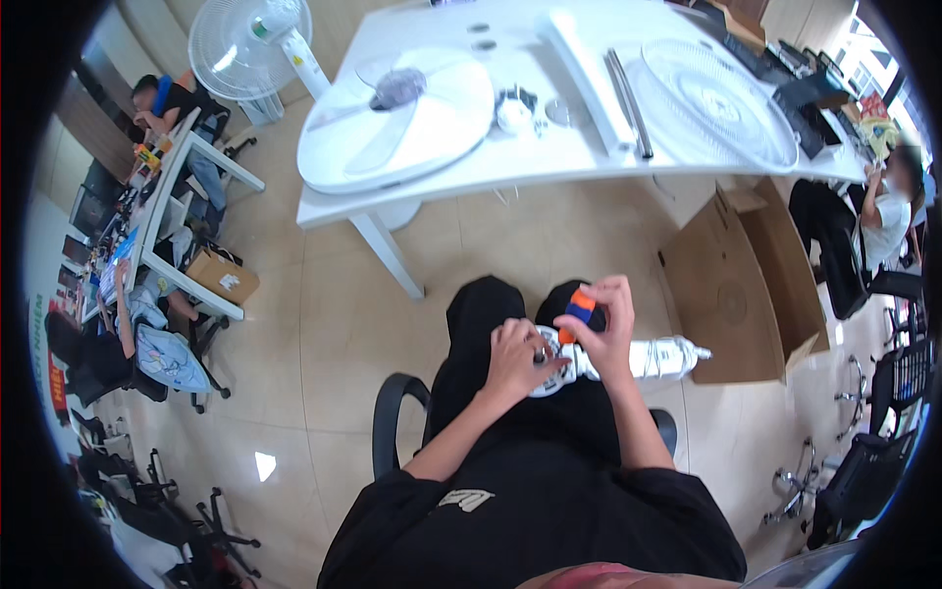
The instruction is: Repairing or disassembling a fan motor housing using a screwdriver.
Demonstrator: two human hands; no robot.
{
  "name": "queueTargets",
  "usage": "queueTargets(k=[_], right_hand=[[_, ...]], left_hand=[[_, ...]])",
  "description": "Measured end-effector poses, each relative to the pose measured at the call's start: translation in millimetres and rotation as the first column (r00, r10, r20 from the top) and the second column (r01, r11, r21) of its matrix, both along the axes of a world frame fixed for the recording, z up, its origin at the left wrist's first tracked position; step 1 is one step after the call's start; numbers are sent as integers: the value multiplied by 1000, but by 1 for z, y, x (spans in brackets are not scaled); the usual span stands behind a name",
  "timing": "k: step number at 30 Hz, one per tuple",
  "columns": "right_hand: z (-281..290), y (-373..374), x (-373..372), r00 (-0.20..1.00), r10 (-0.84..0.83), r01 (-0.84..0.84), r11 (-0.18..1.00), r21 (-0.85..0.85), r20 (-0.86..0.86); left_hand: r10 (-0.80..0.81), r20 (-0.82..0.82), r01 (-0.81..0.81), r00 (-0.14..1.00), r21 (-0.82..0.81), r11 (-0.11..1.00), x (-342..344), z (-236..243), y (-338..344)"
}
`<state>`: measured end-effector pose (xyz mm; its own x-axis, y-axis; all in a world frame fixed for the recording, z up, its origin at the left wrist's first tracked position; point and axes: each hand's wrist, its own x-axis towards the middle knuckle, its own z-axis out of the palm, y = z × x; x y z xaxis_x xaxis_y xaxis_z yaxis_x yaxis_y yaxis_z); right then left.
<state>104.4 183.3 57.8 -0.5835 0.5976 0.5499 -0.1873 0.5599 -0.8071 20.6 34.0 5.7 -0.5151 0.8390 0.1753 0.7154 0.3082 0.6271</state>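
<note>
Across my lap lies a white fan body (655,359), its narrow end pointing right and its round end over my thighs. My left hand (513,359) is closed on the round end, fingers bent over its rim. A small dark piece shows by its fingertips, too small to name. My right hand (610,329) grips an orange-and-blue screwdriver (580,307) by its handle, tilted, just above the round end. The screwdriver's tip is hidden, so I cannot tell whether it touches the fan.
Ahead stands a white table (451,203) with fan blades (378,123), a white column (589,83), metal rods (628,103) and a fan grille (721,103). An open cardboard box (726,294) is on the floor at right. A standing fan (250,44) and seated people are farther off.
</note>
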Motion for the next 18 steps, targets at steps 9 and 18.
queueTargets(k=[9,18], right_hand=[[4,1,9,973,232,-229,968,107,-13],[8,-2,5,995,96,-94,991,92,-17]], left_hand=[[-12,-99,25,995,128,991,3,-11,5],[-47,-54,57,997,207,977,-2,-16,5]])
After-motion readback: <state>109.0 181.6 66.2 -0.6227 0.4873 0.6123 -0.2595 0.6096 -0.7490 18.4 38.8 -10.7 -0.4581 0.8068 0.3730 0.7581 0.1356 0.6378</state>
